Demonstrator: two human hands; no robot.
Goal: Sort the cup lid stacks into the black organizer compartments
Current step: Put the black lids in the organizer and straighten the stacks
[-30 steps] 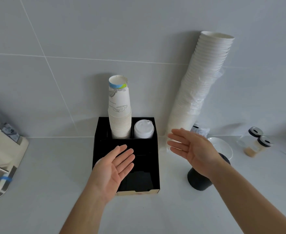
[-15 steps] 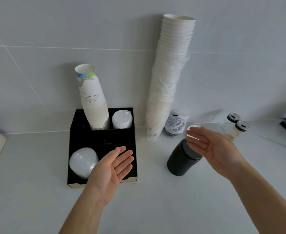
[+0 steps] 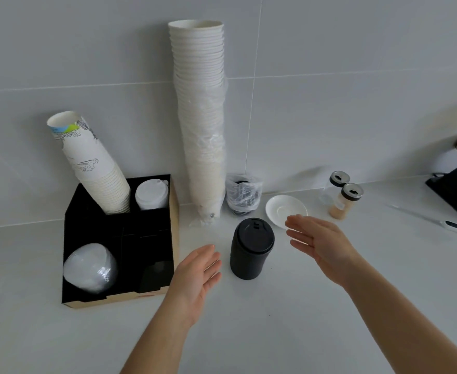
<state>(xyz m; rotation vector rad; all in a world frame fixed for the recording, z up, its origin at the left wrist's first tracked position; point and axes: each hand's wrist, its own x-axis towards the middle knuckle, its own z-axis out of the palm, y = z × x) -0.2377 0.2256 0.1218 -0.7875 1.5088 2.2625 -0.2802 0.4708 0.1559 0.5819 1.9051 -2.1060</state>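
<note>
Black lid stack (image 3: 251, 248) stands upright on the white counter (image 3: 276, 319), between the two hands and touched by neither. Left hand (image 3: 195, 276) flat and spread, palm turned toward the stack, fingertips just short of its left side; holds nothing. Right hand (image 3: 321, 244) likewise spread and empty, palm facing the stack's right side, with a slightly wider gap.

Black organizer (image 3: 173, 238) sits left of the black lid stack, near it, with the left hand between. Its front-left compartment holds a wrapped stack of clear dome lids (image 3: 91, 267). The front-right compartment looks dark; contents cannot be made out. Back-right compartment holds white lids (image 3: 152, 194). Printed paper cups (image 3: 98, 171) rise from the back-left compartment, tilted left.

Behind the black lid stack and slightly left, a tall column of plain white cups (image 3: 203, 117) stands against the tiled wall (image 3: 357, 76), its lower part in clear plastic wrap. Directly behind the stack, a bagged bundle of dark lids (image 3: 243, 194) sits at the wall, just beside the column's base. Behind and right of the stack lies a white saucer (image 3: 281, 209), partly hidden by the right hand's fingers. Further right, two shaker jars (image 3: 343, 198) with dark lids stand touching. Well right of the stack, a thin white probe-like tool (image 3: 456, 227) lies on the counter, and a black appliance (image 3: 456, 190) sits at the frame edge.
</note>
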